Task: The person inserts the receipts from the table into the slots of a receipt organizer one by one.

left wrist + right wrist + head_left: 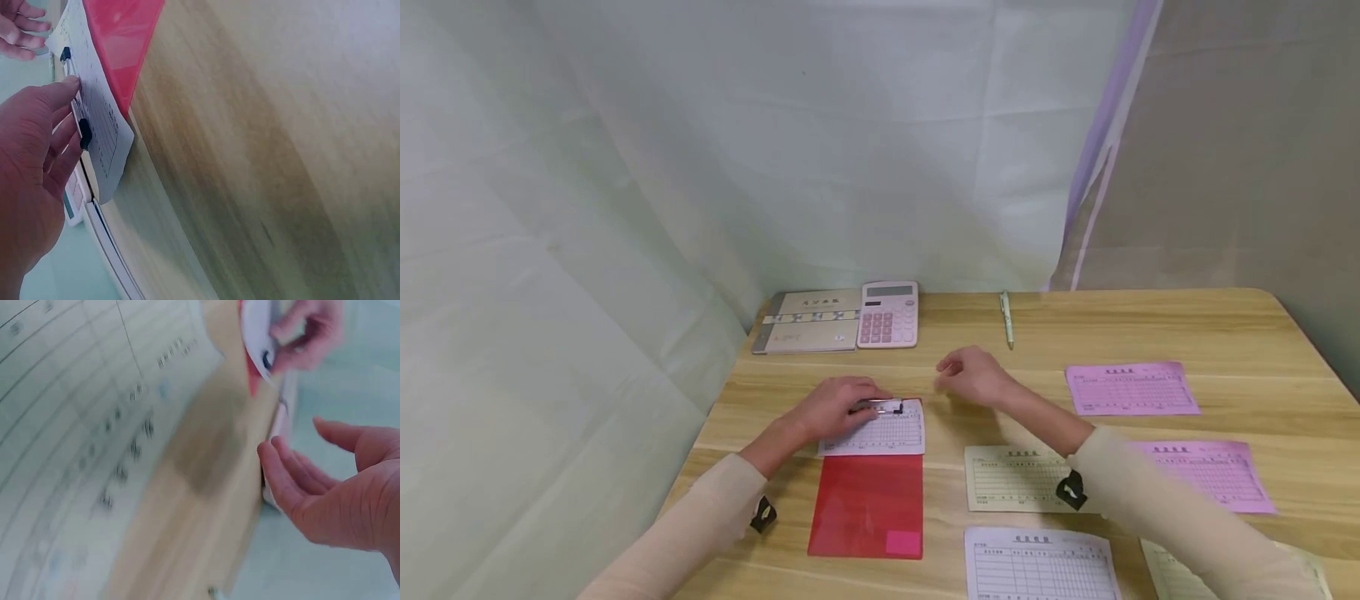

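A red clipboard lies on the table with a white printed form over its upper part. My left hand pinches the metal clip at the top edge, thumb on the lever and fingers behind it, as the left wrist view shows. In that view the form's near corner bends away from the red board. My right hand hovers right of the clipboard, holding nothing; its fingers are loosely bent with the thumb apart in the right wrist view.
A notebook and a pink calculator lie behind the clipboard. To their right is a pen. Pink forms, a yellowish form and another white form spread over the right side. Pale curtains hang behind.
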### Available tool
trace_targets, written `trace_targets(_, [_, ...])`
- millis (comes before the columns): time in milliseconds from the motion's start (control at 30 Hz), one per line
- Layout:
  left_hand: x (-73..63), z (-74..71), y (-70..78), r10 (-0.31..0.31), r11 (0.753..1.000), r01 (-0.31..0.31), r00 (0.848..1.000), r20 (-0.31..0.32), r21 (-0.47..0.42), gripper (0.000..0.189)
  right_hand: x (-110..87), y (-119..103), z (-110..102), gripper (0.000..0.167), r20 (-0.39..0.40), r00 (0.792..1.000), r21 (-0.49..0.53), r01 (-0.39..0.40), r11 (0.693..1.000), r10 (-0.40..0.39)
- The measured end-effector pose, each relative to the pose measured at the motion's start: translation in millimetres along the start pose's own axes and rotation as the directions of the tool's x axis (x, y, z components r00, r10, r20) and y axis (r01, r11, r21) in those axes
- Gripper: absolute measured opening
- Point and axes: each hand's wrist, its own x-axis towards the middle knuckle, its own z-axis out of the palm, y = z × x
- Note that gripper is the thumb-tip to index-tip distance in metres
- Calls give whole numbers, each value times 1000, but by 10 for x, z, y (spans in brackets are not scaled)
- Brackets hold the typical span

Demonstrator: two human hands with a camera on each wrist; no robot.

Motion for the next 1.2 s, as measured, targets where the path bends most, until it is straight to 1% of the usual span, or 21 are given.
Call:
trace_targets(67, [-4,0,-5,-13,1000,13,1000,6,-3,39,-40,32,-134,40,9,999,-15,53,999,-52])
trace_targets(167, [-7,-1,-7,-22,1000,22,1000,4,-11,41,-148,120,-318,46,42,992,11,115,993,-115])
trace_targets(333, [-17,0,-1,-44,999,44,999,2,-24,44,-387,327,-578,50,95,973,42,206,978,-210])
trace_targets(400, [-20,3,0,-51,998,51,999,-1,-33,44,-491,414,-671,50,120,967,71,218,973,-225])
trace_targets(600, [-15,14,0,-61,997,60,998,-27,-57,43,-806,650,-882,54,183,962,128,183,975,-204])
trace_targets(733, [-9,20,-6,-62,997,60,998,-33,-57,42,-993,804,-949,58,198,954,175,191,966,-225])
trace_targets(900, [-2,22,-14,-57,996,54,998,-36,-64,41,-1166,977,-953,60,181,947,211,225,951,-265])
trace_targets(1033, [1,23,-14,-50,997,48,998,-38,-64,41,-1262,1071,-937,60,141,953,175,242,954,-267])
trace_targets(1200, [5,36,-9,-46,997,44,999,-28,-60,41,-1366,1169,-929,55,80,959,90,266,960,-273])
